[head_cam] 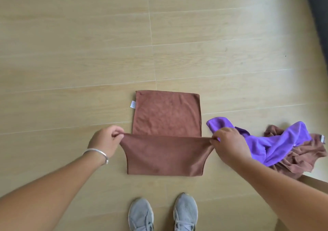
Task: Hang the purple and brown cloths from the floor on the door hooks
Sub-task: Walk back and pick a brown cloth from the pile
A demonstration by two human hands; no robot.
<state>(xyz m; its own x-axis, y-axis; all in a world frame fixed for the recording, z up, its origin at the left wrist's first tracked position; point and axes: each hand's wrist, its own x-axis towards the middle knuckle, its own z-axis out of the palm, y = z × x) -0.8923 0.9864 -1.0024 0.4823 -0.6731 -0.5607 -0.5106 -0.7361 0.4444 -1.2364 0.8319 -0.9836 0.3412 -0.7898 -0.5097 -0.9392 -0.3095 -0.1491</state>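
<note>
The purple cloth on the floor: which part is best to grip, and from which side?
Pinch the purple cloth at its raised far-left corner, from above. It lies crumpled over a second brown cloth, and that corner lies clear of it.

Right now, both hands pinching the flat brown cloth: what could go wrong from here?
1. The left hand and right hand pinch only the corners of the flat brown microfibre cloth; either corner may slip as it lifts.
2. The crumpled purple cloth lies over a second crumpled brown cloth; lifting one could drag the other.
3. The grey sneakers stand close to the cloth's near edge and might tread on it.
</note>
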